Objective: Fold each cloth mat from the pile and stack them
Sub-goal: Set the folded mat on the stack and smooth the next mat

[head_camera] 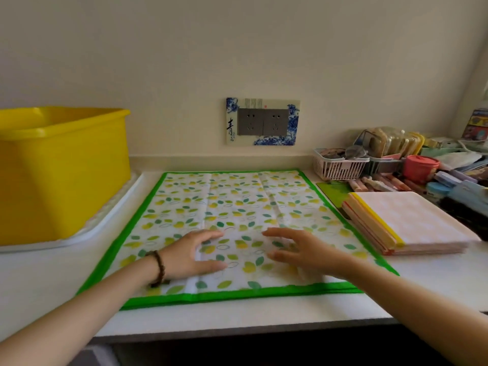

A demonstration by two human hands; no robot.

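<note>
A white cloth mat (237, 202) with green and yellow leaf print and a bright green border lies spread flat on the white counter, with fold creases across it. My left hand (192, 256) rests on its near middle, fingers spread and relaxed, a bead bracelet on the wrist. My right hand (303, 250) lies just to the right of it over the mat, fingers spread and slightly blurred. Neither hand grips the cloth. To the right sits a stack of folded mats (406, 223), pale pink on top with yellow and red edges showing.
A large yellow plastic tub (60, 170) stands on a white tray (105, 220) at the left. A white basket (340, 165), a red lidded jar (420, 167) and cluttered packets fill the back right. A wall socket plate (262, 121) is behind. The counter's front edge (237, 328) is near me.
</note>
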